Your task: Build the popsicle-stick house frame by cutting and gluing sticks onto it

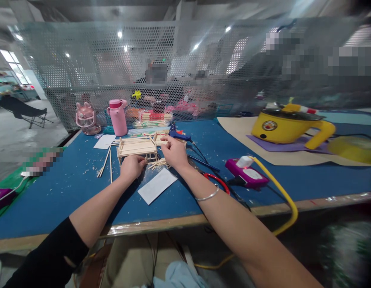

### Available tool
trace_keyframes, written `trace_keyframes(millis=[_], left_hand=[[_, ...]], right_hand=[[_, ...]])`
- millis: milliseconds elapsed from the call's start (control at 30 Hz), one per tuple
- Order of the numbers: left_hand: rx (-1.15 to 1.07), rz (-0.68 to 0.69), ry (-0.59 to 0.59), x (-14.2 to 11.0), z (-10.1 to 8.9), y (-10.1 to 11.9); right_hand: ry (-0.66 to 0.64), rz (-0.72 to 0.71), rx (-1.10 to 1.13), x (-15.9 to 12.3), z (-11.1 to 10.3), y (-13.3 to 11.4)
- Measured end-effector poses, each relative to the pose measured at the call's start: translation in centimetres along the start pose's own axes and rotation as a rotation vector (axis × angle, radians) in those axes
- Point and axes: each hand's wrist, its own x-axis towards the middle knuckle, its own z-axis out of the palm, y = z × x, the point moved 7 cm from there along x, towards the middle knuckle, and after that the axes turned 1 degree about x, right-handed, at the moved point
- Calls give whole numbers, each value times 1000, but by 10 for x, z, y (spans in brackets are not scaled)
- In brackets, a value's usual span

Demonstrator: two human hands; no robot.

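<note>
A small frame built of thin wooden sticks (137, 147) stands on the blue table (53, 200). My left hand (131, 167) rests against its near side with the fingers curled onto the frame. My right hand (173, 152) is beside the frame's right end, fingers pinched on a thin stick near a small heap of loose sticks (159, 163). A silver bangle (207, 196) sits on my right forearm.
A blue glue gun (178, 135) lies behind my right hand. White paper (157, 185), red-handled scissors (217, 181), a purple device (247, 173) with a yellow hose, a pink bottle (117, 117), a yellow pot (289, 125) and loose sticks (105, 162) are around. A person sits behind the mesh screen (83, 72).
</note>
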Motion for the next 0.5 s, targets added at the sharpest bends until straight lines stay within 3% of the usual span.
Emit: trace_keyframes(millis=[500], left_hand=[[-9, -27, -16, -1, -1, 0]], right_hand=[[-30, -14, -22, 0, 3, 0]])
